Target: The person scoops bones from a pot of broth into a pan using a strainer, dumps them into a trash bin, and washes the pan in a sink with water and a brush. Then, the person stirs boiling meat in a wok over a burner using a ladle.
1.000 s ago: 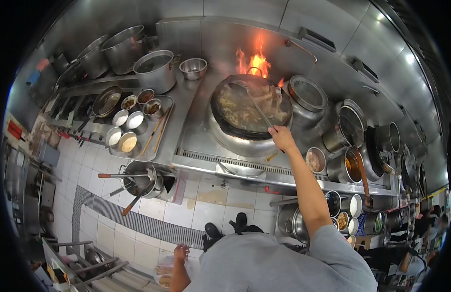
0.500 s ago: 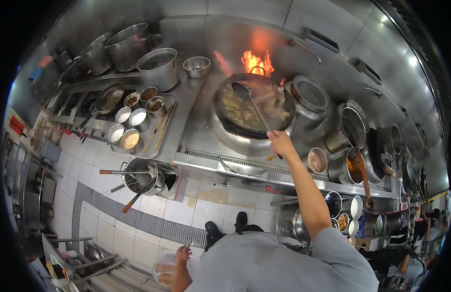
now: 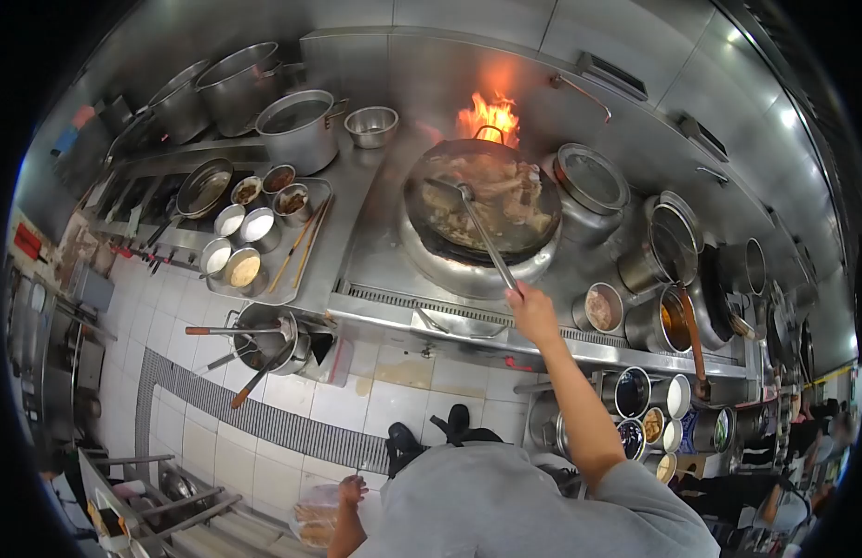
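Note:
A large wok sits on a round burner, with pale chunks of food in cloudy liquid and flames behind its far rim. My right hand is closed round the handle of a long metal ladle, in front of the wok. The ladle's head rests in the food, left of the wok's middle. My left hand hangs low beside my body, its fingers partly curled, above a plastic bag of food; whether it holds anything is too small to tell.
Left of the wok, a tray bears several seasoning cups and chopsticks. A big pot and a steel bowl stand behind. To the right are a lidded pot, a meat bowl and an orange liquid pot. People are at far right.
My right hand has moved toward me and down with the ladle. The ladle's head has turned and come down from the far side of the wok into the food. The left hand has barely moved.

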Demonstrator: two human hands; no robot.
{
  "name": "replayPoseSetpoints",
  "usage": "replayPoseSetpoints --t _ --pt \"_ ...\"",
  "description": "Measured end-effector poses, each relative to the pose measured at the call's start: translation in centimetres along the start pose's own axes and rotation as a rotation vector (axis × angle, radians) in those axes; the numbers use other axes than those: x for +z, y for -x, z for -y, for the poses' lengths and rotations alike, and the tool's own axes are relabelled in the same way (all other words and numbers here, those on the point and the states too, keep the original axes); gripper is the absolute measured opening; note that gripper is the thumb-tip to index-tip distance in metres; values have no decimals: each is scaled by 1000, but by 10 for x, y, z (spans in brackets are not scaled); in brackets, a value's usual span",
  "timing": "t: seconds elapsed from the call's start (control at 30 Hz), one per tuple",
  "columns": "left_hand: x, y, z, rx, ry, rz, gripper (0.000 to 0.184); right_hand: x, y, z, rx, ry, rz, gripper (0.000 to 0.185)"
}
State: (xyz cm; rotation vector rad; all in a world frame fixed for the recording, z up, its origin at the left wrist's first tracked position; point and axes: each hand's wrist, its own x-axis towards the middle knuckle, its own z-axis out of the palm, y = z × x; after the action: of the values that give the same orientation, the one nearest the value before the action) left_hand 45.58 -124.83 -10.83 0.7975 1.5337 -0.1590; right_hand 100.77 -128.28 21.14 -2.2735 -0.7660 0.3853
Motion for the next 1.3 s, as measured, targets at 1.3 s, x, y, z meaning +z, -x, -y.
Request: replayPoseSetpoints --t 1.3 --pt "7 16 17 64 141 -73 40 -81 -192 -41 -139 443 -143 36"
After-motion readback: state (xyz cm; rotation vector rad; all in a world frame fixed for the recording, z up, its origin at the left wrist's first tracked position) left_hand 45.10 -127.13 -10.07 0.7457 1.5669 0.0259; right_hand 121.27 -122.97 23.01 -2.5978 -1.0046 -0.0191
